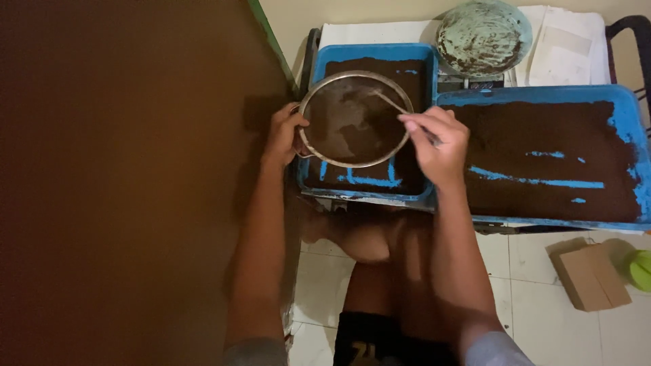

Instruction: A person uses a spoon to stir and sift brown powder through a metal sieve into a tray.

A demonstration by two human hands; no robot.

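Observation:
A round metal sieve (354, 119) with dark brown powder in it is held over a small blue tray (374, 180) that has brown powder on its bottom. My left hand (283, 134) grips the sieve's left rim. My right hand (437, 141) holds a thin metal spoon (390, 103) whose tip reaches into the sieve.
A larger blue tray (627, 118) spread with brown powder lies to the right. Behind it sits a round pale green dish (483, 35) smeared with powder, on white paper (568, 46). A brown wall (122, 176) fills the left. A cardboard piece (591, 276) and green lid (640, 270) lie on the tiled floor.

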